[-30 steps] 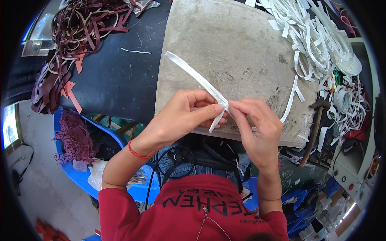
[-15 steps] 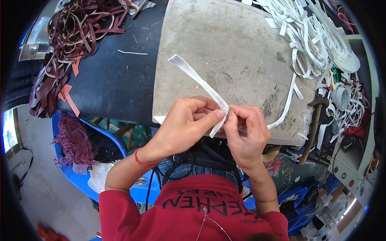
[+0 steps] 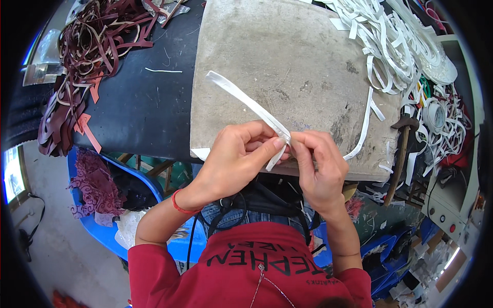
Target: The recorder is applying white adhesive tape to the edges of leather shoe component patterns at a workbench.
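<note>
A folded white strip (image 3: 244,100) slants over the near part of a worn grey board (image 3: 246,46). Its long end points up and left, and a short end hangs below my fingers. My left hand (image 3: 239,154) is closed, thumb and fingers pinching the strip near its lower end. Right beside it, my right hand (image 3: 322,161) pinches the strip's edge between thumb and forefinger. The fingertips partly cover the place where they meet the strip. Another white strip (image 3: 363,131) lies curved on the board's right side.
A heap of white strips (image 3: 390,46) covers the far right corner, with a hammer (image 3: 403,141) below it. Maroon strips (image 3: 97,41) pile up at the far left on a black surface (image 3: 144,102). A blue chair (image 3: 110,241) stands at the lower left.
The view has shifted slightly. Both hands keep hold of the white strip at nearly the same place, and my right fingers have turned a little against its edge.
</note>
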Demonstrator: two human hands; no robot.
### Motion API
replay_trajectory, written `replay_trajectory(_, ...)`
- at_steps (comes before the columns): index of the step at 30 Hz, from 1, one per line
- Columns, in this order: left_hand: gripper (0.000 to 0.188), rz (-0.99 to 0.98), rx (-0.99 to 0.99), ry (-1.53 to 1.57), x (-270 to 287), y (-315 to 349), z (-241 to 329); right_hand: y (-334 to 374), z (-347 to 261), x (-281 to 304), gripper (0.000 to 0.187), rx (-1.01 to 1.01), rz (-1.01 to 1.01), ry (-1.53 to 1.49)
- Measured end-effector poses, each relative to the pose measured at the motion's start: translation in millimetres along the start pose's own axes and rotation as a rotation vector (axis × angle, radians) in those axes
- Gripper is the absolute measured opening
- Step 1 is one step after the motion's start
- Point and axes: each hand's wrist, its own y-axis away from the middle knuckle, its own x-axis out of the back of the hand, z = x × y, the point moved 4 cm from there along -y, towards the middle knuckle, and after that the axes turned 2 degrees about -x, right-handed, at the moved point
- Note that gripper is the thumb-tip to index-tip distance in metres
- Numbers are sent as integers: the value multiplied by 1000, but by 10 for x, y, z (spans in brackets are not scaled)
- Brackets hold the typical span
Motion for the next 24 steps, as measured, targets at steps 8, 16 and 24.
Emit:
replay_trajectory(8,21,71,-144,-382,-68,14,45,76,-11,-35,20,-53,65,62)
replay_trajectory(16,23,68,40,-156,171,-82,89,265,307,268,15,-575,434,-801)
replay_trajectory(24,15,238,-74,-438,562,-102,413,1114,1196,1764,20,-654,939,-573)
